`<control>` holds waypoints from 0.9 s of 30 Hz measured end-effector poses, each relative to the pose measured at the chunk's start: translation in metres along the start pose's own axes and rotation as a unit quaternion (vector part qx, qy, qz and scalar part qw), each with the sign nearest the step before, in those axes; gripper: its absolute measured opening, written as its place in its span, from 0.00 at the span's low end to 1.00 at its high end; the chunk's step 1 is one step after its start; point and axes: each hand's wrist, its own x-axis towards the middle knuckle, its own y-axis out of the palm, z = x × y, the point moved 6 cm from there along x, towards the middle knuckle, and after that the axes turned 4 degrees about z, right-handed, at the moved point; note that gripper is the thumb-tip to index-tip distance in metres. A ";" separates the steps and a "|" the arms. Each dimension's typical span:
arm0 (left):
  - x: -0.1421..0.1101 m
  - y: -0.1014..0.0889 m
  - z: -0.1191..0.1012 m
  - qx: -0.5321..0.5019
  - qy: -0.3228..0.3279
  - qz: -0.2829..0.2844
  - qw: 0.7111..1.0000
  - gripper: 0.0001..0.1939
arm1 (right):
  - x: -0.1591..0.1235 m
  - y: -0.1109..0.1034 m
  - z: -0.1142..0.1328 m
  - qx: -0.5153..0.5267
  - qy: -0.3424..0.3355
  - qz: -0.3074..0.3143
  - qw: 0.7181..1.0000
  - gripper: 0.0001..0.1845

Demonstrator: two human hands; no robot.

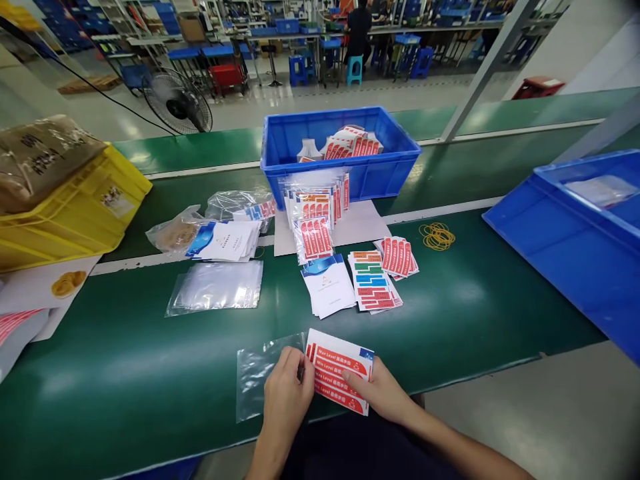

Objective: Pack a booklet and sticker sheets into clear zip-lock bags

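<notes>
Both hands meet at the near edge of the green belt (125,373). My right hand (383,393) grips a red and white sticker sheet (340,370) printed with "Max Level" and "Min Level" strips. My left hand (285,397) pinches the open edge of a clear plastic bag (257,373) lying flat on the belt, right against the sheet's left side. The sheet's left edge touches the bag's mouth; I cannot tell whether it is inside.
Further up the belt lie stacks of sticker sheets (375,280), white leaflets (327,283), clear bags (217,287) and rubber bands (437,235). A blue bin (340,177) stands behind them, another blue bin (575,233) at right, a yellow crate (75,207) at left. A person sits far back.
</notes>
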 end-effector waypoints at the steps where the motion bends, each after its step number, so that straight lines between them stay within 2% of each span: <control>1: 0.001 0.002 -0.001 0.006 0.002 -0.001 1.000 0.11 | 0.000 0.000 -0.002 0.004 0.009 0.017 1.000 0.21; 9: -0.001 0.019 -0.009 0.037 0.039 0.021 0.998 0.08 | 0.002 -0.006 0.001 0.014 0.021 0.070 0.997 0.20; 14: 0.002 0.019 -0.015 0.037 0.076 0.050 0.995 0.07 | 0.012 0.007 -0.005 0.041 0.031 0.044 0.998 0.20; 19: 0.002 0.011 -0.012 0.034 0.112 0.097 0.988 0.07 | 0.019 0.015 -0.001 0.051 -0.001 0.032 0.998 0.20; 21: 0.003 0.003 -0.008 0.009 0.108 0.099 0.989 0.07 | 0.018 0.016 0.005 0.049 0.009 0.081 0.996 0.20; 24: 0.005 -0.010 -0.006 -0.042 0.086 0.092 0.991 0.07 | 0.012 0.021 0.014 0.070 0.052 0.222 0.971 0.21; 25: 0.006 -0.015 -0.007 -0.059 0.080 0.090 0.991 0.07 | 0.011 0.022 0.016 0.079 0.058 0.252 0.963 0.22; 27: 0.007 -0.022 -0.013 -0.094 0.078 0.093 0.988 0.07 | 0.014 0.020 0.021 0.086 0.044 0.254 0.962 0.24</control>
